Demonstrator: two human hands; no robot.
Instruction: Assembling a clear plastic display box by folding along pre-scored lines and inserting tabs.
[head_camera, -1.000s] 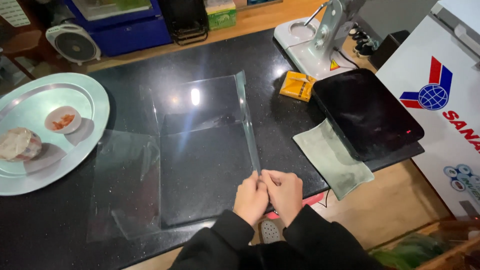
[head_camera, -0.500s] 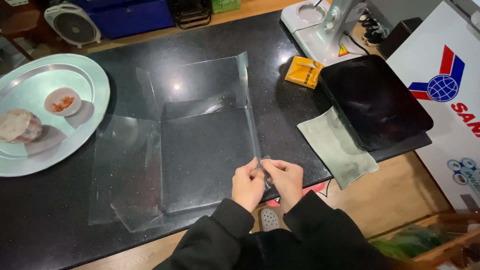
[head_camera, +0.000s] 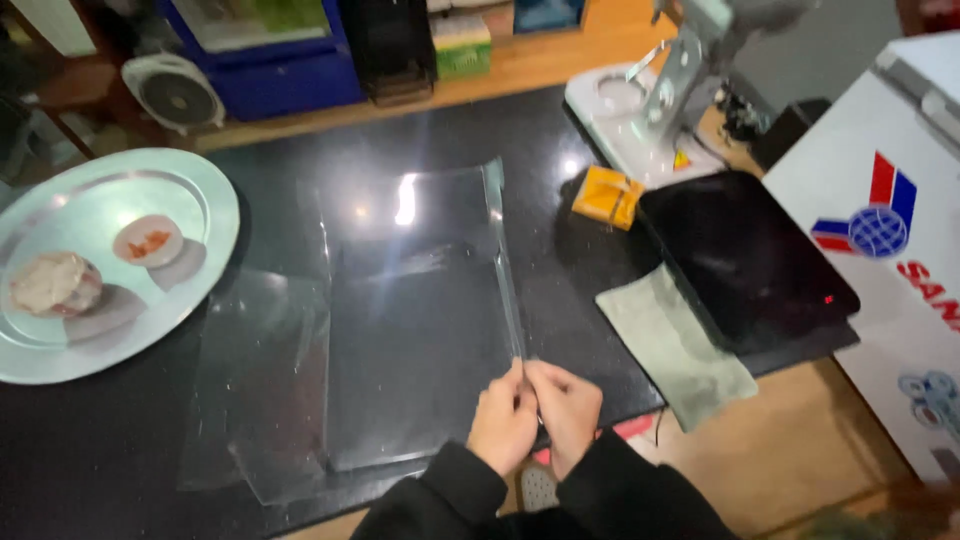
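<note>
Both hands pinched shut on near end of clear plastic sheet's (head_camera: 415, 320) raised right edge: left hand (head_camera: 503, 420), right hand (head_camera: 565, 408), touching. Vs 1 s ago: grip same, sheet unmoved on black counter (head_camera: 120, 440). Fold seems in progress. Sheet right of round tray (head_camera: 200, 200), left of green cloth (head_camera: 672, 345).

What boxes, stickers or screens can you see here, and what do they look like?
Yellow packet: small, square, on the dark counter by the white machine.
Logo: red, blue and white globe shape on the white chest at right.
Warning sticker: tiny yellow triangle on the white machine's base.
Green box: on the wooden shelf behind.
</note>
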